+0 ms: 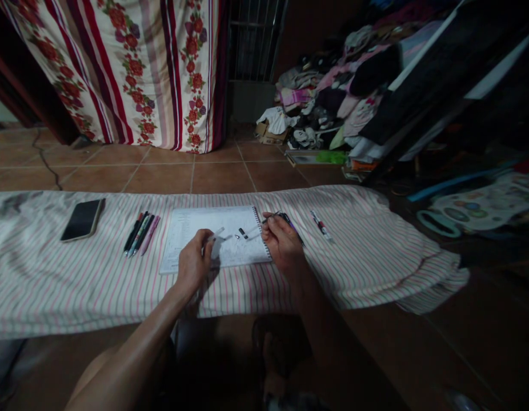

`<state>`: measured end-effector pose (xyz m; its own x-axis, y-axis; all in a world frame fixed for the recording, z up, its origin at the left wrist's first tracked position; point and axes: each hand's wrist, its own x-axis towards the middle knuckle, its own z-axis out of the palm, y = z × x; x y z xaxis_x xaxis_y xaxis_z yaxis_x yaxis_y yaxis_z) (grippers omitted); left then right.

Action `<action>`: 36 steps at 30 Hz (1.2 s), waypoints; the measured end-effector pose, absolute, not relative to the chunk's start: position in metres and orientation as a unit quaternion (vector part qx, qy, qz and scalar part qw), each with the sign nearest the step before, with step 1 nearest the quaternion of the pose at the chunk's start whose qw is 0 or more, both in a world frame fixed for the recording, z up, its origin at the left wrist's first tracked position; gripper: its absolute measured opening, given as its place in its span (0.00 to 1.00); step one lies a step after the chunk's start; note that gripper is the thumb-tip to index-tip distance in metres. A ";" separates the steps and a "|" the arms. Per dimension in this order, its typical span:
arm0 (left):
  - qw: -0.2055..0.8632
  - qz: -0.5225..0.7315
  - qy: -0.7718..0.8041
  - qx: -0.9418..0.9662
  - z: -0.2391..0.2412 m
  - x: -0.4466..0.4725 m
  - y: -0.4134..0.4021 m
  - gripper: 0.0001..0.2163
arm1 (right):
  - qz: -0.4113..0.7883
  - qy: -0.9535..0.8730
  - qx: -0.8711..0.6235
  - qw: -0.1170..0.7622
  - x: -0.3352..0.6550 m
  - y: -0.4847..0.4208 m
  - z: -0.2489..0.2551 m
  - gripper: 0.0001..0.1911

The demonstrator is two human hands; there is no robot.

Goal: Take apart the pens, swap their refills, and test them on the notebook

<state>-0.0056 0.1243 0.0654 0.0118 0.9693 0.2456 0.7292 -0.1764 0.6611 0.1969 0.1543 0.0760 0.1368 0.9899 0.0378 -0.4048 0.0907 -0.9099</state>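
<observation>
Left hand [195, 260], barrel [216, 233] — right hand [281, 242], pen [290, 221]

On a striped cloth [376, 257] lies a spiral notebook [191, 228]; over it the left hand [195, 260] pinches a clear pen piece [217, 233], and the right hand [281, 242] grips a dark pen [288, 220] at the spiral edge. A row of pens [140, 233] and a phone [81, 219] lie to its left, a lone pen [321, 225] to its right.
</observation>
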 end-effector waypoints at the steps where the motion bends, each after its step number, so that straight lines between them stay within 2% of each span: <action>1: 0.168 0.336 0.609 0.699 0.064 -0.005 0.124 0.09 | 0.544 -0.374 -0.398 0.637 0.197 0.155 0.075 0.13; 15: 0.089 0.295 0.595 0.742 0.051 -0.007 0.131 0.10 | 0.555 -0.355 -0.367 0.657 0.182 0.158 0.075 0.13; 24: 0.045 0.185 0.634 0.749 0.061 -0.014 0.126 0.11 | 0.529 -0.357 -0.401 0.657 0.180 0.162 0.067 0.15; 36: 0.078 0.153 0.641 0.748 0.062 -0.019 0.125 0.10 | 0.501 -0.350 -0.460 0.644 0.173 0.165 0.062 0.15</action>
